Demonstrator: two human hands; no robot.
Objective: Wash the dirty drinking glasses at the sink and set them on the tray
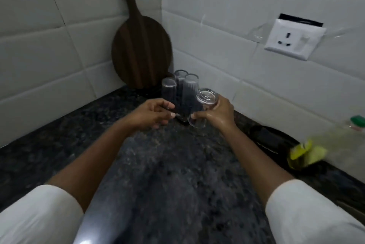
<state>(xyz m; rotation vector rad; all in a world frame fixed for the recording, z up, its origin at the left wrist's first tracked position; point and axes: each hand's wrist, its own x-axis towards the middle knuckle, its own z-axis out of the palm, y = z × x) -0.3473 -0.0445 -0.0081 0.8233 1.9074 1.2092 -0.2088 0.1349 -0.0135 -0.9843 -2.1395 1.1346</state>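
Observation:
Three clear ribbed glasses [180, 86] stand upside down close together on a dark tray [182, 121] in the counter's back corner. My right hand [216, 112], wet, grips a fourth clear glass [205, 98] upside down and tilted, at the tray's near right side, right beside the standing glasses. My left hand [152, 113] pinches the tray's near edge with thumb and fingers. Most of the tray is hidden behind both hands and the glasses.
A dark round wooden board [141, 50] leans in the tiled corner behind the glasses. A wall socket [294, 39] sits on the right wall. On the dark granite counter [158, 164] at right lie a black dish [274, 139] and a yellow-green bottle [320, 147].

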